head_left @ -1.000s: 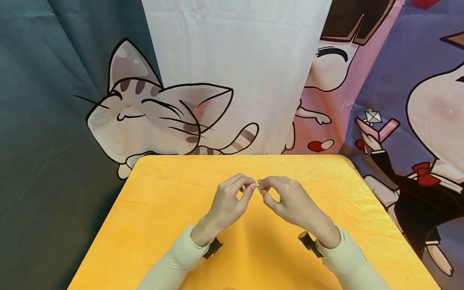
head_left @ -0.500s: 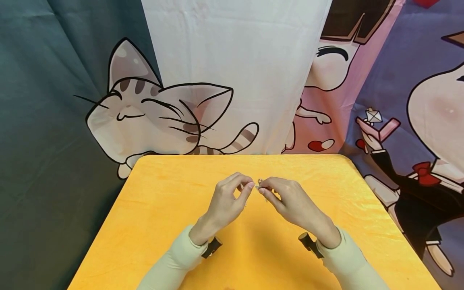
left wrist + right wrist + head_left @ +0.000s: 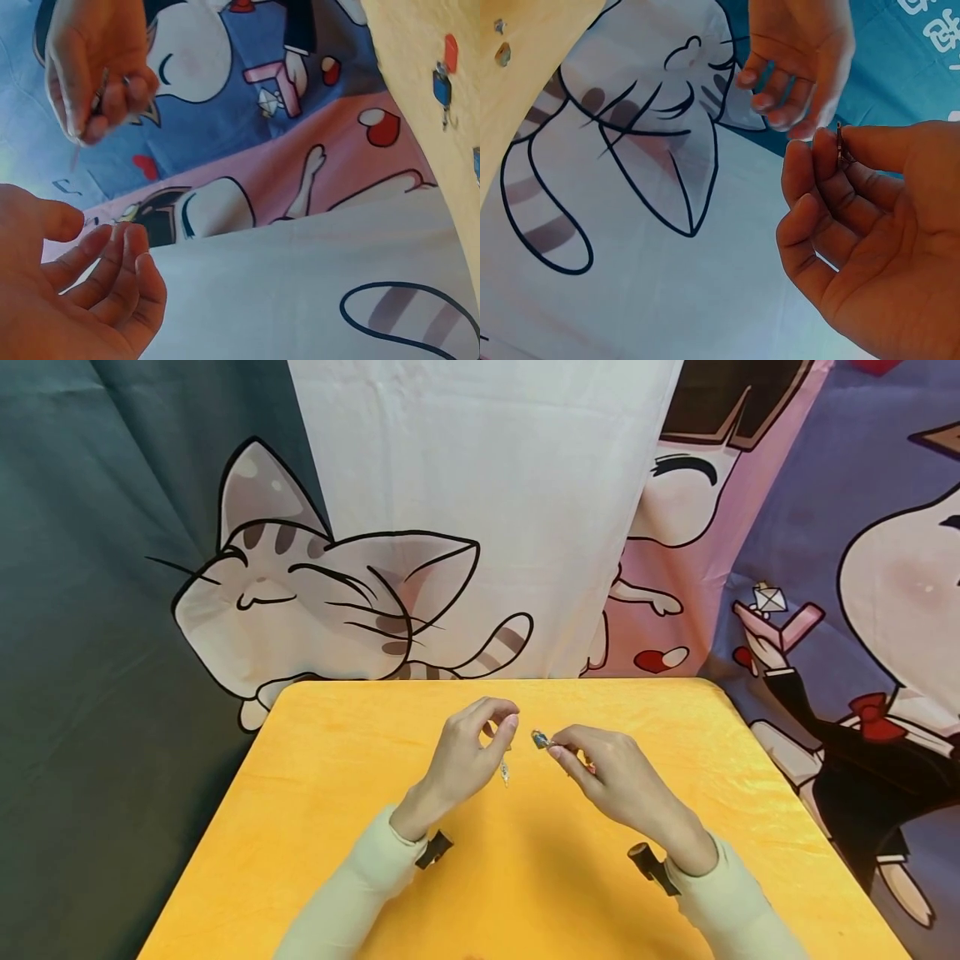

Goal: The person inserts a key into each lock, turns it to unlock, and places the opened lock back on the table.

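My right hand (image 3: pixel 618 772) pinches a small thin metal piece (image 3: pixel 840 144) between thumb and forefinger, seen nearly edge-on in the right wrist view. Its exact kind cannot be made out. My left hand (image 3: pixel 468 756) hovers to the left with nothing visible in it; in the left wrist view its thumb and loosely bent fingers (image 3: pixel 112 262) stand apart. Around the hands in the head view show a small blue piece with metal fittings (image 3: pixel 540 740) and a slim silvery piece (image 3: pixel 505 772). The hands partly cover this area.
A yellow-covered table (image 3: pixel 360 718) lies below. The left wrist view shows a blue piece with a small hook (image 3: pixel 442 88) and a red piece (image 3: pixel 451 52) on it. A gold-coloured piece (image 3: pixel 503 54) lies there too. Cartoon-printed cloth (image 3: pixel 480 460) hangs behind.
The hands were close together with fingertips almost meeting. Now the left hand has drawn away up and left, and the right hand has shifted slightly right, widening the gap.
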### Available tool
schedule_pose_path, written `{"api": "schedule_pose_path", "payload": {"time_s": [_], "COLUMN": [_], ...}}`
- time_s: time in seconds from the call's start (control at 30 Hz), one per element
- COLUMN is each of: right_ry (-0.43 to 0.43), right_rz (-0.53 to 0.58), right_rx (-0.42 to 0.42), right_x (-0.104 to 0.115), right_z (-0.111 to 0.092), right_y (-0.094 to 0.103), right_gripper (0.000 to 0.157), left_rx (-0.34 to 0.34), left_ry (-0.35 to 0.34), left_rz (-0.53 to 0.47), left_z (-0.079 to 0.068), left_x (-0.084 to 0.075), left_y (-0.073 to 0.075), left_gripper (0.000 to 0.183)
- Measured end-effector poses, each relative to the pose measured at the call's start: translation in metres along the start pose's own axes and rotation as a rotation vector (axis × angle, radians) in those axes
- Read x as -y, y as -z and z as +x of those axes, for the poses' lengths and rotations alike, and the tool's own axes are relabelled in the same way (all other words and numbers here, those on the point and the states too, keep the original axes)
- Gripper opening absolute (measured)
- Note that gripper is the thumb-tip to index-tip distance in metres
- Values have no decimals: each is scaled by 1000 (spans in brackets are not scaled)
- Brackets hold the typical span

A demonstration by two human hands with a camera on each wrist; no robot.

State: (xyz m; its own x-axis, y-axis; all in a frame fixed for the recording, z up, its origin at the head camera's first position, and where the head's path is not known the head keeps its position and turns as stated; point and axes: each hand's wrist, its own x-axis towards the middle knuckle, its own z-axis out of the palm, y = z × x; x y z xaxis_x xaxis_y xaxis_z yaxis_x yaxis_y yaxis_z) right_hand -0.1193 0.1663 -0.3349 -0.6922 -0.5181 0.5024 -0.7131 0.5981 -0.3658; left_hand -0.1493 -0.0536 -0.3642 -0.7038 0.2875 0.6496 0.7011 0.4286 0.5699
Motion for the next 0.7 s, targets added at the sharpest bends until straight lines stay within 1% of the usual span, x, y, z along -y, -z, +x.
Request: {"api": "schedule_pose_path", "payload": {"time_s": [0.2,0.47,0.7], "right_ry": [-30,-27,-41], "right_rz": [29,-51,-82], "right_rx": [-5,-41,-51], "right_x": [-5,-13,-18], "right_z": [-5,-11,-16], "right_y": [5,10,14], "right_gripper": [6,7,8], "left_rx": [76,155,255], "left_ry": [61,93,157], "left_rz": [55,179,223], "left_z": [8,17,23], "left_x": [13,31,50], "left_y": [-9,-24,-38], "left_gripper": [20,24,31]}}
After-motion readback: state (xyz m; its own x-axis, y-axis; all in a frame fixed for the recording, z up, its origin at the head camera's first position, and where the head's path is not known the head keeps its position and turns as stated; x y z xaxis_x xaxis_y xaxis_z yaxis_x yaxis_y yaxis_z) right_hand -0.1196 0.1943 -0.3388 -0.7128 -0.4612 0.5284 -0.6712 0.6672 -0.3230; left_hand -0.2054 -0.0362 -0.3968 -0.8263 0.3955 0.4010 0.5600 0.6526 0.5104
